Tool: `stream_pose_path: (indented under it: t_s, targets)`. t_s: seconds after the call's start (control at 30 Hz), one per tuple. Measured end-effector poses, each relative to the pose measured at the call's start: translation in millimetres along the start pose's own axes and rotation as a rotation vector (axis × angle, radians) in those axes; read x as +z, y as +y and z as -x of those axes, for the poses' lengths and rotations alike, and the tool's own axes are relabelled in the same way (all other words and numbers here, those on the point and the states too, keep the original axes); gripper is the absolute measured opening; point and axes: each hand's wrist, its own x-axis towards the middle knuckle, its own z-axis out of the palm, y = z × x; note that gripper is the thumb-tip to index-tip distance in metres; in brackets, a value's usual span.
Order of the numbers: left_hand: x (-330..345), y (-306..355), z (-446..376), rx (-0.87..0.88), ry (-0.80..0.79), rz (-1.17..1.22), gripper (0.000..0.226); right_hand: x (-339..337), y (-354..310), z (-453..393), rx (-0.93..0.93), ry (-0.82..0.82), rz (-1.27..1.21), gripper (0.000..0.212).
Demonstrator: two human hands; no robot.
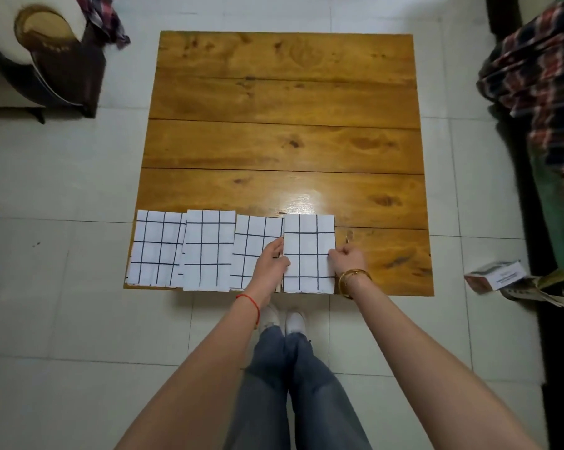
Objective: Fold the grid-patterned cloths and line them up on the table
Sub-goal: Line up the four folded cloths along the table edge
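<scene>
Four folded white cloths with black grid lines lie in a row along the near edge of the square brown wooden table [287, 102]. Going left to right: first cloth [155, 250], second cloth [207, 250], third cloth [253, 245], fourth cloth [308, 253]. Left hand [271, 264] rests with straight fingers on the fourth cloth's left edge. Right hand [349, 259] pinches its right edge with curled fingers.

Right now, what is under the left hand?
The left hand rests on the third cloth, at its right edge beside the fourth cloth. Under the cloth is the table. The strip of cloth beneath the palm is covered, so its fold there cannot be seen.
</scene>
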Motion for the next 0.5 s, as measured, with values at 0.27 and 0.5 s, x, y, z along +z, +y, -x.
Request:
stream_pose_path:
  t_s: [0.27, 0.5]
  targets:
    - [9.0, -15.7, -22.7, 0.025, 0.055, -0.047, 0.057, 11.1, 16.3, -20.4, -0.171, -0.001, 0.228, 0.01]
    - [12.3, -18.7, -17.6, 0.061, 0.079, -0.109, 0.054, 4.1, 19.0, -6.2, -0.221, 0.142, 0.406, 0.015]
